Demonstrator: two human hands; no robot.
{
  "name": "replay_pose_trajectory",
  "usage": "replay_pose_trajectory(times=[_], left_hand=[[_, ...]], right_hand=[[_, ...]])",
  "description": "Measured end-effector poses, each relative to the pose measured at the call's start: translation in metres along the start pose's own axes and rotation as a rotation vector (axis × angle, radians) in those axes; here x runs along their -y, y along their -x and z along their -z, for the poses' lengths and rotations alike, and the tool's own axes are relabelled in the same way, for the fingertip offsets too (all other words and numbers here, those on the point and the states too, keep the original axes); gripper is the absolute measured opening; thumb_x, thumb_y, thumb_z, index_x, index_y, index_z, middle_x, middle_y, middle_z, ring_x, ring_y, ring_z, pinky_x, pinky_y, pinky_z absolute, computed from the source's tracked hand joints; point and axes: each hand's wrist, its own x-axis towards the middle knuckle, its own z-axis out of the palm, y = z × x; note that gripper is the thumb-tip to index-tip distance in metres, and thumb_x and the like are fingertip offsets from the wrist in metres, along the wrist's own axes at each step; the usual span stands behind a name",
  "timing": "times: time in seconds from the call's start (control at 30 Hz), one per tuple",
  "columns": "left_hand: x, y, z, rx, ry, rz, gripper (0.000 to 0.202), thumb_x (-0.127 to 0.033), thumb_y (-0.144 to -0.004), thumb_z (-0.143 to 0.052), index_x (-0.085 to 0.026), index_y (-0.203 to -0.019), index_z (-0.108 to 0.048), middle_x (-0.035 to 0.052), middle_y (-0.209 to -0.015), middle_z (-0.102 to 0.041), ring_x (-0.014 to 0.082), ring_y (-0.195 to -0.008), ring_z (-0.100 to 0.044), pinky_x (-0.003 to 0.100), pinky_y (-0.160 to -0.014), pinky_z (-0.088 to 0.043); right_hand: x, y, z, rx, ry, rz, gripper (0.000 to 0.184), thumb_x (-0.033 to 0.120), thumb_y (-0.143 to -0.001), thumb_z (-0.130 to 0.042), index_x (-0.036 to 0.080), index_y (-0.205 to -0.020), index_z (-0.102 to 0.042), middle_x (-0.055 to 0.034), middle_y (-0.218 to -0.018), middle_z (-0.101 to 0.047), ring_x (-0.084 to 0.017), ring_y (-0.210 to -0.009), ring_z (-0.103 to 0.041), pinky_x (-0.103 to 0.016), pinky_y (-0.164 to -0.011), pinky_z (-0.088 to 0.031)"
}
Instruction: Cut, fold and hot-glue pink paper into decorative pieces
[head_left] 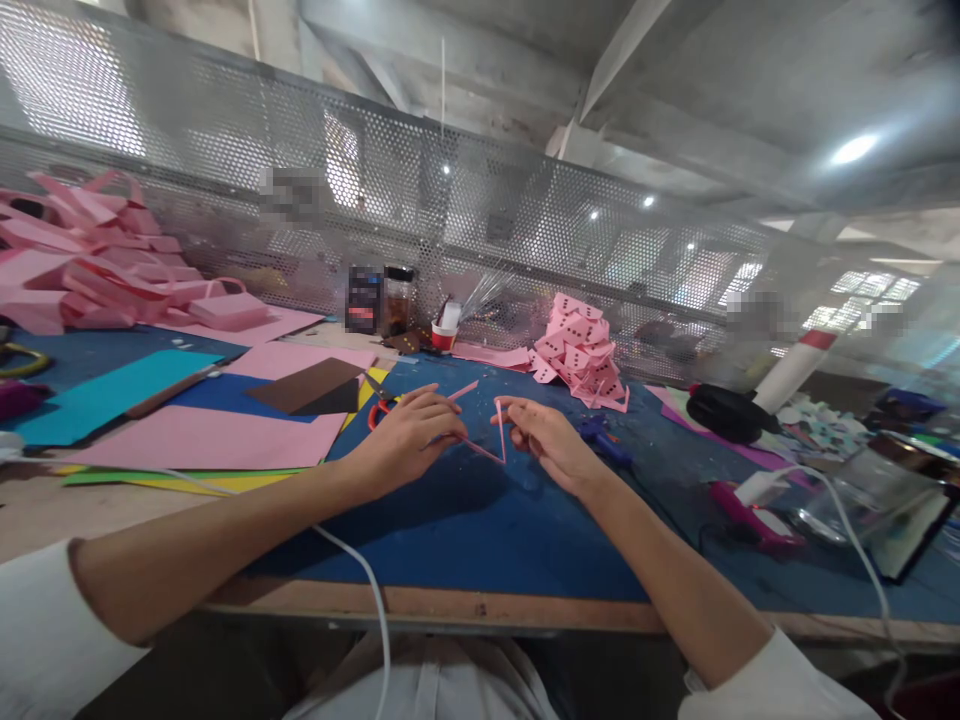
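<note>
A narrow folded pink paper strip (484, 452) is held in the air between my two hands, bent to a sharp corner at its lower end. My left hand (416, 430) pinches one stretch of it, and a loose end sticks out past the fingers. The other end is pinched between the thumb and fingertips of my right hand (544, 435). Red-handled scissors (380, 408) lie just behind my left hand, partly hidden by it. To the right of my right hand rests a blue glue gun (606, 442). Beneath both hands is the blue table mat (480, 545).
Pink bag-shaped paper pieces (97, 260) are heaped at far left. Coloured sheets (217, 437) lie left of my arm. A stack of dotted pink pieces (577, 350) stands behind my right hand. White cable (371, 580) crosses the table edge. A clear container (877, 500) stands right.
</note>
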Motion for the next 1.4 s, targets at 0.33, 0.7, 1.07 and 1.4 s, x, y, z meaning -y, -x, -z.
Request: replay_pose_trajectory(times=[0.33, 0.7, 1.07, 1.4], left_hand=[[-0.001, 0.0, 0.0, 0.026, 0.015, 0.018, 0.024, -0.019, -0.093, -0.044, -0.023, -0.103, -0.066, 0.0081, -0.105, -0.068, 0.0236, -0.113, -0.055, 0.038, -0.098, -0.042], [-0.017, 0.0, 0.0, -0.004, 0.091, 0.098, 0.02, -0.027, -0.089, -0.054, -0.025, -0.105, -0.066, 0.0034, -0.109, -0.07, 0.0207, -0.112, -0.06, 0.046, -0.117, -0.017], [-0.024, -0.002, -0.009, -0.121, 0.152, 0.225, 0.006, -0.021, -0.084, -0.058, -0.023, -0.081, -0.063, -0.0026, -0.078, -0.07, 0.0174, -0.082, -0.064, 0.039, -0.107, -0.033], [-0.034, -0.004, -0.003, -0.107, 0.263, 0.256, 0.005, -0.02, -0.085, -0.061, -0.019, -0.084, -0.065, -0.0006, -0.075, -0.069, 0.0146, -0.074, -0.059, 0.03, -0.083, -0.042]], right_hand=[[-0.002, 0.003, -0.005, 0.021, -0.162, -0.055, 0.034, 0.035, -0.074, -0.078, 0.02, -0.102, -0.066, -0.0006, -0.093, -0.066, -0.007, -0.067, -0.061, -0.02, -0.069, -0.052], [-0.008, 0.005, -0.017, 0.07, -0.073, 0.057, 0.027, 0.039, -0.076, -0.075, 0.019, -0.089, -0.064, -0.0027, -0.089, -0.071, -0.017, -0.084, -0.068, -0.034, -0.084, -0.054], [-0.006, 0.008, -0.025, 0.006, 0.168, 0.175, 0.022, 0.039, -0.079, -0.071, 0.02, -0.09, -0.069, -0.0021, -0.087, -0.071, -0.017, -0.084, -0.068, -0.033, -0.084, -0.053], [-0.003, 0.011, -0.03, 0.001, 0.198, 0.203, 0.022, 0.039, -0.081, -0.07, 0.018, -0.089, -0.068, -0.0023, -0.083, -0.071, -0.017, -0.081, -0.068, -0.03, -0.081, -0.054]])
